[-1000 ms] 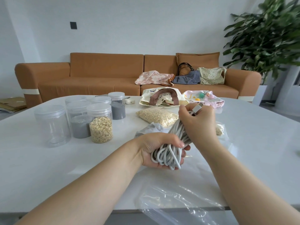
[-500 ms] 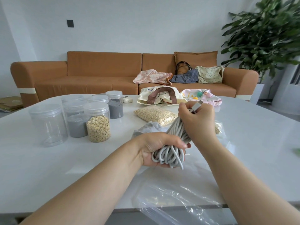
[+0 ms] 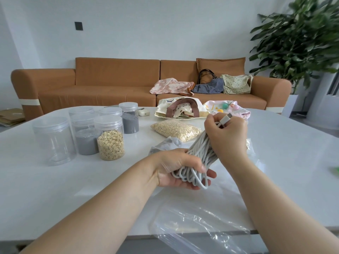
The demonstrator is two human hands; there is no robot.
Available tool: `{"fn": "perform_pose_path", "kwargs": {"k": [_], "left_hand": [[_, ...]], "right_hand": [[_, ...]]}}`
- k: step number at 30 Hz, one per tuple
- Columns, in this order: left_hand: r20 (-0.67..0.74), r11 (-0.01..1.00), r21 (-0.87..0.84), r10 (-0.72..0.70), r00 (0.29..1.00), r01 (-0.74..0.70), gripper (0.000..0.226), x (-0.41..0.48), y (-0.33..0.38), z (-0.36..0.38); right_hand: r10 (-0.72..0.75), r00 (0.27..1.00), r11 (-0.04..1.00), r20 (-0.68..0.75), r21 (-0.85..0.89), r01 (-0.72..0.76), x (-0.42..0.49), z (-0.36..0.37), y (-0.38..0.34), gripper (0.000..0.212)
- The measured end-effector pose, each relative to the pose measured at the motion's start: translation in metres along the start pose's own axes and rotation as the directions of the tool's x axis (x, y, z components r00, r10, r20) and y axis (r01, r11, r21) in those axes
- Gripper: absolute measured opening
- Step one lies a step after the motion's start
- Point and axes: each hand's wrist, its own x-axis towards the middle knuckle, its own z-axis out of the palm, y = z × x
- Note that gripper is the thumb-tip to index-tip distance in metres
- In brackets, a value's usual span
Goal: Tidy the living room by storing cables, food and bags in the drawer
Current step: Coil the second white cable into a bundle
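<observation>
- On the white table, at 9 o'clock from the hands, stands an empty jar with its lid on.
- Just beside it, toward 3 o'clock, stand a jar of grey powder and a jar of oats. They are close together, and more jars stand behind them.
- The left hand is low in the middle of the view. Its fingers curl under the lower end of the cable and its thumb presses on top.
- A bag of oats lies on the table at 12 o'clock from this hand. A tote bag with brown handles lies behind it.
- A clear plastic bag lies at 6 o'clock from the hands, over the near edge of the table.
- The cable is a grey-white coiled bundle, held above the table between both hands. It is tilted, with its upper end toward 1 o'clock.
- The right hand grips the upper end of the bundle with curled fingers. The plug sticks out above them.
- A pink pouch lies at 12 o'clock from the right hand.
- Behind the table is a brown sofa with three cloth bags on its right half.
- A green plant stands at 2 o'clock.
</observation>
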Motion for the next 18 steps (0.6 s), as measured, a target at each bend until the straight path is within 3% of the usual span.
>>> {"fn": "perform_pose_path", "kwargs": {"k": [3,8,13,18], "left_hand": [[0.064,0.996,-0.069,-0.044,0.997,0.048,0.032,-0.0015,-0.0013,-0.0022],[0.147,0.955,-0.291,-0.019,0.989,0.062,0.021,-0.0012,-0.0039,0.0011],[0.215,0.964,-0.252,-0.032,0.976,0.087,0.035,0.0003,-0.0056,-0.0021],[0.161,0.974,-0.205,-0.065,0.985,0.097,0.016,-0.001,-0.0017,-0.0007]], "right_hand": [[-0.031,0.999,1.0,0.009,-0.001,0.031,-0.0023,0.0006,-0.0021,0.048],[-0.072,0.997,0.997,-0.025,0.037,0.073,-0.0039,0.0,-0.0054,0.051],[-0.077,0.996,0.995,-0.047,0.059,0.079,-0.0038,0.0005,-0.0067,0.052],[-0.066,0.997,0.996,-0.031,0.066,0.068,-0.0036,0.001,-0.0059,0.05]]}}
